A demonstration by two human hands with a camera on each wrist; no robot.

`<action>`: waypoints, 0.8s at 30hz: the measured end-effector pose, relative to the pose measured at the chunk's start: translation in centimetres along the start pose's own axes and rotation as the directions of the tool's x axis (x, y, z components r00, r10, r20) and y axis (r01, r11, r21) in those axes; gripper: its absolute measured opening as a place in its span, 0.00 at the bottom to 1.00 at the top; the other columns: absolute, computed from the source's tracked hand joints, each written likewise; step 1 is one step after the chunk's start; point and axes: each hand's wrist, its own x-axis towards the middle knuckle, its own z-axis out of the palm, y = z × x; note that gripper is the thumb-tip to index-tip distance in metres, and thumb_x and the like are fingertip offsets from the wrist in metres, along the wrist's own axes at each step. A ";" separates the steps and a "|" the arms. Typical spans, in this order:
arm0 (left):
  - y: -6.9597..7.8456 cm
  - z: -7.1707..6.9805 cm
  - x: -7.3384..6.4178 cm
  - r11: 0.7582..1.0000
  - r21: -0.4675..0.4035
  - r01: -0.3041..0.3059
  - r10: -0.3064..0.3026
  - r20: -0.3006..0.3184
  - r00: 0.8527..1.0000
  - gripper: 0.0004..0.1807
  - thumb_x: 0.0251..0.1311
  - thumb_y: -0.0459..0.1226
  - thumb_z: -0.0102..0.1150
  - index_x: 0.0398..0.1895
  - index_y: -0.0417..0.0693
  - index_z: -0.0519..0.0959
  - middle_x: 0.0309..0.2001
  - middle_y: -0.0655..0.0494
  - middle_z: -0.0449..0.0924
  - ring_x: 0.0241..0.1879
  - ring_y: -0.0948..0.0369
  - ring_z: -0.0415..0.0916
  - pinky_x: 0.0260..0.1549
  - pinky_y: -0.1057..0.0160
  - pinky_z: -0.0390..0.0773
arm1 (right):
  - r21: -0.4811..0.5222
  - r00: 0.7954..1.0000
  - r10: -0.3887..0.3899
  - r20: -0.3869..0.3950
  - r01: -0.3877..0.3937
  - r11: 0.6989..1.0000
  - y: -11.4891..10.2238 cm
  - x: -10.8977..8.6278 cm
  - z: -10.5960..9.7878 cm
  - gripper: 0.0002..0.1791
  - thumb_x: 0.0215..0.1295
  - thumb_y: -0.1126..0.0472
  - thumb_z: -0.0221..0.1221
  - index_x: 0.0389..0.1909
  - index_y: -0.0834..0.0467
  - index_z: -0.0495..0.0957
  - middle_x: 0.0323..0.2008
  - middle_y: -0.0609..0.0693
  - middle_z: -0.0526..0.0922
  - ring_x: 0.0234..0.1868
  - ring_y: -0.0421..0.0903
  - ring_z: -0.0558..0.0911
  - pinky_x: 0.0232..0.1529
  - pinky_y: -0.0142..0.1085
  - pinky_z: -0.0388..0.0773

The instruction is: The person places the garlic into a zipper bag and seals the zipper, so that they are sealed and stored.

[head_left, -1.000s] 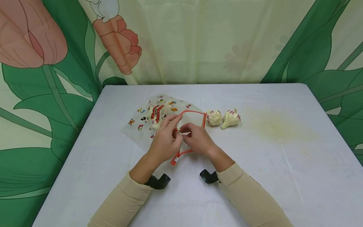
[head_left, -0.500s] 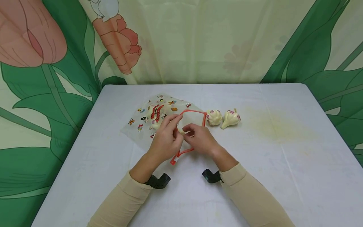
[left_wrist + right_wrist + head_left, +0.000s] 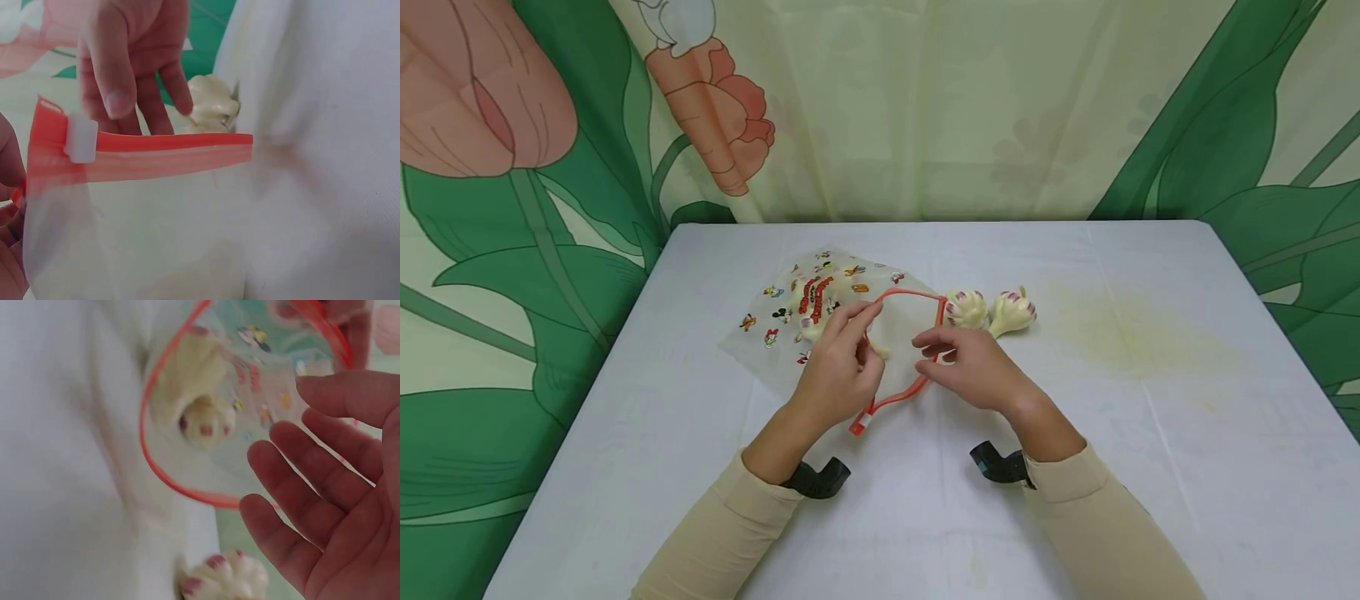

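Note:
A clear zip bag (image 3: pixel 760 354) with cartoon prints and a red rim lies on the table, its mouth held wide. My left hand (image 3: pixel 842 367) pinches the rim on its left side. Inside the bag, the right wrist view shows a garlic bulb (image 3: pixel 206 422) with purple spots and more pale garlic (image 3: pixel 190 372) behind it. My right hand (image 3: pixel 973 367) holds nothing; its fingers are loosely extended beside the rim's right side. The left wrist view shows the bag's white slider (image 3: pixel 81 137). Just beyond my right hand sit two garlic bulbs, one round (image 3: pixel 967 308) and one long-necked (image 3: pixel 1012 308).
A white cloth covers the table (image 3: pixel 1150 467); its back edge meets a printed curtain (image 3: pixel 925 108). A faint yellowish stain (image 3: pixel 1120 333) marks the cloth at right. Black wrist cameras, left (image 3: pixel 820 479) and right (image 3: pixel 1000 462), stick out from the sleeves.
My right hand has drawn back to the right out of the bag's mouth, leaving a pale piece of garlic showing just inside. The left hand keeps its pinch on the rim.

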 end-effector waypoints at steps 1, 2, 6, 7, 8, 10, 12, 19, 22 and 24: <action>0.0 0.0 0.0 1.000 -0.004 0.002 -0.002 0.000 1.000 0.30 0.54 0.24 0.50 0.64 0.32 0.74 0.58 0.42 0.72 0.28 0.62 0.69 0.28 0.66 0.74 | 0.001 1.000 0.002 -0.006 -0.002 1.000 0.1 -0.2 -0.5 0.16 0.64 0.62 0.63 0.52 0.64 0.83 0.49 0.55 0.85 0.49 0.49 0.83 0.53 0.48 0.77; 0.0 0.0 0.0 1.000 -0.007 0.003 -0.003 -0.001 1.000 0.30 0.53 0.23 0.50 0.64 0.32 0.74 0.58 0.42 0.73 0.28 0.62 0.69 0.27 0.67 0.74 | -0.001 1.000 0.003 -0.013 -0.003 1.000 0.3 -0.4 -0.9 0.16 0.65 0.62 0.63 0.51 0.64 0.83 0.48 0.54 0.85 0.48 0.49 0.83 0.53 0.48 0.77; -0.1 0.0 -0.1 1.000 -0.019 0.004 -0.004 -0.007 1.000 0.30 0.53 0.23 0.50 0.63 0.31 0.74 0.58 0.42 0.73 0.29 0.62 0.69 0.27 0.67 0.74 | -0.022 0.997 0.015 -0.079 -0.017 1.000 0.9 -1.0 -2.9 0.15 0.65 0.64 0.63 0.51 0.64 0.83 0.47 0.56 0.85 0.48 0.51 0.83 0.52 0.49 0.78; -0.1 0.0 -0.1 1.000 -0.021 0.005 -0.005 -0.008 1.000 0.30 0.53 0.23 0.50 0.63 0.31 0.74 0.58 0.42 0.73 0.29 0.62 0.69 0.27 0.67 0.74 | -0.033 0.995 0.023 -0.101 -0.026 0.999 1.1 -1.1 -3.4 0.14 0.65 0.65 0.63 0.51 0.65 0.82 0.47 0.56 0.85 0.48 0.51 0.83 0.51 0.49 0.78; -0.1 0.0 -0.1 1.000 -0.021 0.006 -0.006 -0.009 1.000 0.30 0.53 0.23 0.50 0.63 0.31 0.74 0.58 0.42 0.73 0.29 0.62 0.69 0.27 0.67 0.74 | -0.044 0.992 0.032 -0.121 -0.038 0.998 1.3 -1.1 -3.9 0.15 0.65 0.65 0.63 0.51 0.65 0.82 0.47 0.57 0.85 0.48 0.52 0.82 0.51 0.49 0.78; -0.2 0.0 -0.1 1.000 -0.022 0.008 -0.008 -0.008 1.000 0.30 0.53 0.23 0.50 0.64 0.31 0.74 0.58 0.42 0.72 0.29 0.62 0.69 0.27 0.67 0.74 | -0.062 0.985 0.058 -0.160 -0.069 0.996 1.7 -1.2 -4.7 0.15 0.65 0.66 0.63 0.51 0.65 0.81 0.49 0.58 0.84 0.49 0.52 0.82 0.51 0.49 0.78; -0.2 0.0 -0.1 1.000 -0.023 0.011 -0.011 -0.006 1.000 0.30 0.54 0.23 0.50 0.64 0.31 0.74 0.58 0.42 0.72 0.29 0.62 0.69 0.27 0.67 0.74 | -0.082 0.976 0.090 -0.196 -0.108 0.991 2.3 -1.3 -5.5 0.15 0.66 0.65 0.62 0.52 0.65 0.81 0.51 0.58 0.82 0.50 0.53 0.81 0.51 0.49 0.78; -0.3 0.0 -0.2 1.000 -0.023 0.002 -0.002 -0.014 1.000 0.29 0.54 0.23 0.49 0.64 0.31 0.74 0.58 0.42 0.73 0.28 0.61 0.69 0.27 0.68 0.74 | -0.097 0.931 0.165 -0.325 -0.206 0.974 4.4 -1.4 -6.9 0.18 0.68 0.62 0.60 0.55 0.65 0.78 0.58 0.60 0.78 0.53 0.56 0.79 0.52 0.49 0.75; -0.3 0.0 -0.1 1.000 -0.018 0.005 -0.005 -0.010 1.000 0.29 0.54 0.23 0.49 0.64 0.31 0.74 0.58 0.42 0.73 0.29 0.62 0.69 0.27 0.68 0.74 | -0.096 0.898 0.201 -0.391 -0.257 0.962 5.2 -1.3 -7.3 0.20 0.68 0.61 0.59 0.58 0.66 0.76 0.58 0.62 0.75 0.56 0.60 0.77 0.53 0.52 0.74; -0.3 0.0 -0.1 1.000 -0.016 0.012 -0.012 -0.004 1.000 0.29 0.54 0.23 0.49 0.64 0.32 0.74 0.58 0.43 0.73 0.29 0.62 0.69 0.27 0.68 0.74 | -0.102 0.882 0.222 -0.416 -0.288 0.952 5.7 -1.1 -7.4 0.22 0.68 0.60 0.58 0.59 0.66 0.75 0.59 0.64 0.73 0.57 0.62 0.75 0.53 0.54 0.73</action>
